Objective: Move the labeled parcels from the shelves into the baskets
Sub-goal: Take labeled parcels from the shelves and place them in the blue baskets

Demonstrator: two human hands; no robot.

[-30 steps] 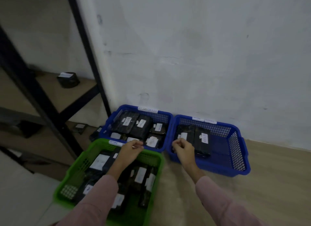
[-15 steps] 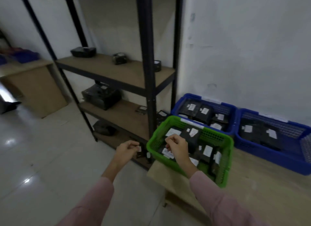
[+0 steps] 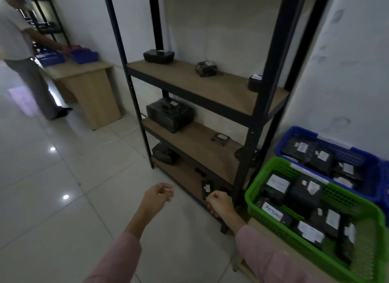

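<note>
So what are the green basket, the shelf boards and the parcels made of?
The green basket looks like moulded plastic: glossy, with lattice walls. The shelf boards seem to be matt wood-look panels with a pale brown grain, held in a black frame, probably metal. The parcels appear wrapped in shiny black plastic film with white paper labels.

person (image 3: 19, 51) at wooden desk (image 3: 88, 89), tiled floor (image 3: 52, 188)

Two bare forearms extend from long, loose, dusty-pink sleeves pushed back above the wrists. The left hand (image 3: 157, 195) and right hand (image 3: 220, 203) wear no gloves, rings or watch. The sleeve fabric looks plain, soft and unpatterned.
</note>
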